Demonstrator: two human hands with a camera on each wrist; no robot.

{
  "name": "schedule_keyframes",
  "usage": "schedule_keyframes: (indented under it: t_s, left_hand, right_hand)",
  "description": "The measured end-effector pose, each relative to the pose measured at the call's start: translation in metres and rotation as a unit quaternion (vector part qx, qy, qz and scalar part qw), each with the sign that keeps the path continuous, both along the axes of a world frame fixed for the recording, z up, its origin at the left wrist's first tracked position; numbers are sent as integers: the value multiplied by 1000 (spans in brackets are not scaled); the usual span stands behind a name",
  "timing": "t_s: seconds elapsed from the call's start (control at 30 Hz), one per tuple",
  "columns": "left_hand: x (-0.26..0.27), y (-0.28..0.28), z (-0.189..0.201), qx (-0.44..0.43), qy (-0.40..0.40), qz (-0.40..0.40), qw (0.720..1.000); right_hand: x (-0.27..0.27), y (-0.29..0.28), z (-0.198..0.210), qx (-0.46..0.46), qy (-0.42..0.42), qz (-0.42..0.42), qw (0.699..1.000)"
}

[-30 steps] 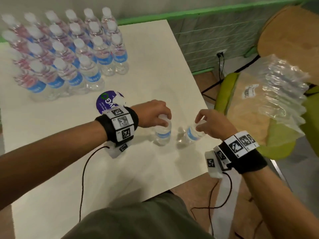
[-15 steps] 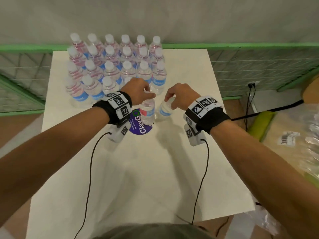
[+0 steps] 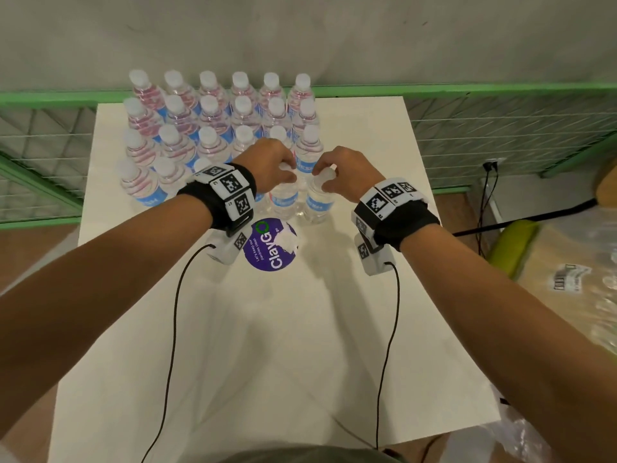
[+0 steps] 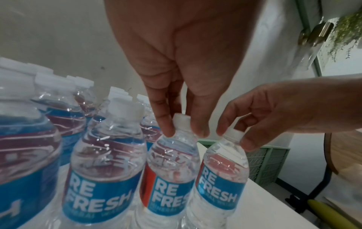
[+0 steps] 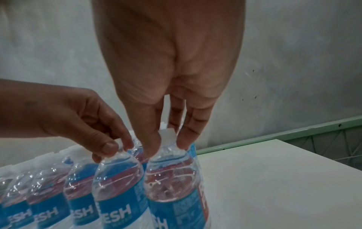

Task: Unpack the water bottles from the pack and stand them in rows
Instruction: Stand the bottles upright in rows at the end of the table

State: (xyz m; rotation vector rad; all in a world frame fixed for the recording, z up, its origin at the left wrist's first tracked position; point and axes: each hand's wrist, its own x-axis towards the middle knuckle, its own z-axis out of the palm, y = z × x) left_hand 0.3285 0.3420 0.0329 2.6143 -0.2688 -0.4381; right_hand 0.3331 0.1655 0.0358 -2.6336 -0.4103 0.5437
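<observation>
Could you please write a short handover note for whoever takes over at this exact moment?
Left hand: pinches the cap of a bottle standing in the front row.
Right hand: pinches the cap of the rightmost bottle beside it.
Done: rows of bottles stand upright at the far end of the table.
Left: release both. The plastic wrap lies off to the right; whether any bottles remain in it cannot be told.

Pantry — "pantries" sticker (image 3: 269, 244), table (image 3: 350, 295).

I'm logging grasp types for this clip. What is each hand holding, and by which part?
The left hand pinches one water bottle by its white cap; the right hand pinches the neighbouring bottle by its cap and neck.
</observation>
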Motion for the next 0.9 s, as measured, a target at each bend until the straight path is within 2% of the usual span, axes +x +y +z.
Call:
schedule_keyframes:
  t_s: [0.17,0.27,0.4,0.7,0.9]
  left_hand:
    - [0,1,-2,18,-2,-7,1000]
    - [-3,0,-4,60,12,-31,998]
    - [-7,-1,-10,133,5,-76,988]
    - [1,4,-13,119,-25,-87,989]
    - [3,3,-16,118,-34,-87,989]
  right_hand:
    - [-2,-6,-13,23,60,-51,997]
    - [-2,-5,-16,70,51,-77,993]
    - [4,3,-20,75,31,-77,994]
    - [13,8,-29,98,15,-73,992]
    - [15,6,-32,100,41,-65,992]
